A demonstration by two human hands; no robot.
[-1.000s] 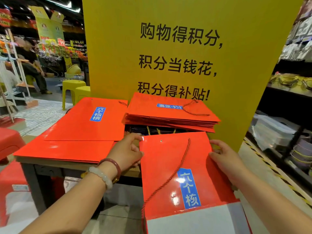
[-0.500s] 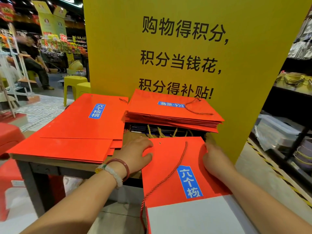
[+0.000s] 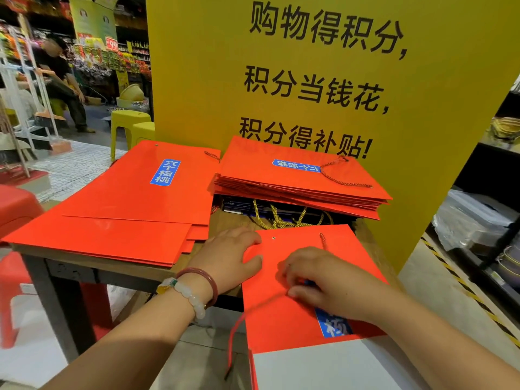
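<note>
Under right grip [image 3: 332, 288], cord [image 3: 323, 240] of red bag [image 3: 351, 249]; left grip [image 3: 228, 257] on its edge.

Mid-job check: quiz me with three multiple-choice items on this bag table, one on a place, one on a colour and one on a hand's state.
1. Where does the red bag under the hands lie?
A. on top of the back stack
B. at the near edge of the table, overhanging it
C. on a yellow stool

2. What colour is the label on that bag?
A. green
B. black
C. blue

3. How is the left hand?
A. lying flat on the bag
B. gripping a cord
C. raised clear of the bag

Answers:
1 B: the bag's lower part juts past the table's front edge.
2 C: the strip is blue with white characters.
3 A: its fingers lie straight on the bag, while the right hand pinches the cord.
</note>
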